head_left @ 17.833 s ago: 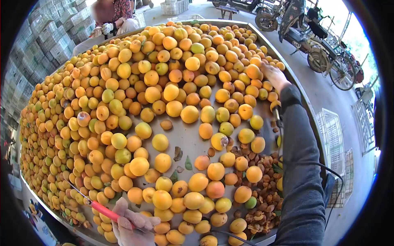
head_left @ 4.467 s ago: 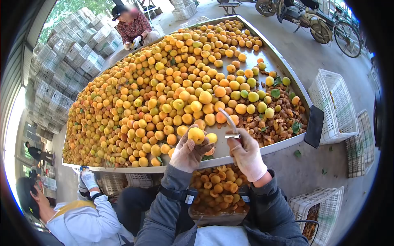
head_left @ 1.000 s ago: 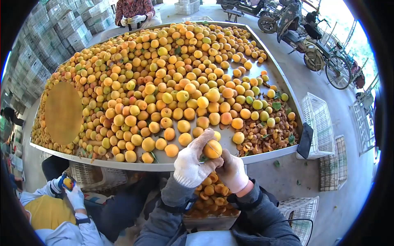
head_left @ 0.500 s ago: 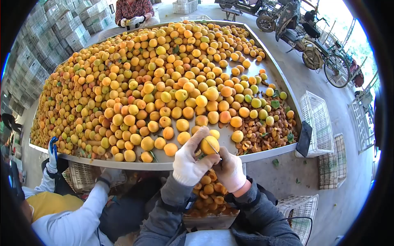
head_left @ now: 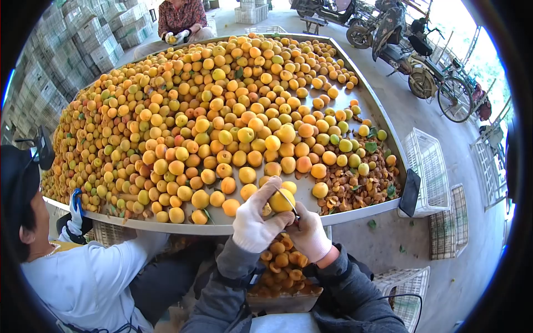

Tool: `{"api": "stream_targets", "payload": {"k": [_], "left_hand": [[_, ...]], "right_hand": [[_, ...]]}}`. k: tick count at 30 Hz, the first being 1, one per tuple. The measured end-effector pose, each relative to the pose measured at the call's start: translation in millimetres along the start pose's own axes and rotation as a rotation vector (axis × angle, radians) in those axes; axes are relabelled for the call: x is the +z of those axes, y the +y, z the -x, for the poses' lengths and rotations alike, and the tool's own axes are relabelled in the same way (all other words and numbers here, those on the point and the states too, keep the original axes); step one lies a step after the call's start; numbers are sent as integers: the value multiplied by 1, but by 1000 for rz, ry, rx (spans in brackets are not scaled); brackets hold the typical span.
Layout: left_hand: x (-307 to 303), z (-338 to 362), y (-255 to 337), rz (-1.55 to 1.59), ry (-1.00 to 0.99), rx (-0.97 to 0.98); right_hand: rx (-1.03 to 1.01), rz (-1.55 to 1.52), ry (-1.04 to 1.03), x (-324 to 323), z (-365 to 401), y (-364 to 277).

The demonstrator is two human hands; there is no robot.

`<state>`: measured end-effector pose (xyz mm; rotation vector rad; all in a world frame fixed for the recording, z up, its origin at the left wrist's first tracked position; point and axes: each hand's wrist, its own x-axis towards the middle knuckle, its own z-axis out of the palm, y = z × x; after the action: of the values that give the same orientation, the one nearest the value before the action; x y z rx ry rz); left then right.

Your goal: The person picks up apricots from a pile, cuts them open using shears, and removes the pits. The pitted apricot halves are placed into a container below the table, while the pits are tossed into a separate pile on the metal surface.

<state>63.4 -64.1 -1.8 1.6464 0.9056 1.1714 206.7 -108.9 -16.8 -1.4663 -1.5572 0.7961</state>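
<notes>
My left hand (head_left: 256, 217), in a white glove, grips a yellow apricot (head_left: 281, 201) above the near edge of the metal-rimmed table (head_left: 355, 208). Against the fruit's right side is a small knife (head_left: 288, 200), its handle in my gloved right hand (head_left: 310, 232). The blade lies along the apricot's surface. Whole apricots (head_left: 222, 127) are heaped over the table. Below my hands, a container (head_left: 283, 302) holds halved apricots (head_left: 282, 260). Brown pits and scraps (head_left: 355, 186) lie at the table's right corner.
A co-worker in a cap (head_left: 89, 272) sits close on my left. Another person (head_left: 180, 19) handles fruit across the table. White crates (head_left: 426, 166) stand at the right, with more stacked at the far left. A dark flat device (head_left: 410, 192) is at the table's right corner.
The co-worker on my left has leaned back into view, head now beside the table. The view has shifted slightly. My hands keep hold of the apricot and knife.
</notes>
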Motion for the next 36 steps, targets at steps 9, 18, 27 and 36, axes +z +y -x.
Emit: {"api": "stream_targets", "payload": {"k": [9,18,27,36], "left_hand": [[-9,-5,21,526,-98,-387],[-1,3,-1,801,-120,-318],[17,6,2,859,36,-301],[9,3,-16,274,9,-101]], "right_hand": [[5,37,-15,-9,-1,-5],[40,-197,-63,-8,-1,-15],[120,139,51,2,2,-13],[1,184,70,-3,3,-6]]}}
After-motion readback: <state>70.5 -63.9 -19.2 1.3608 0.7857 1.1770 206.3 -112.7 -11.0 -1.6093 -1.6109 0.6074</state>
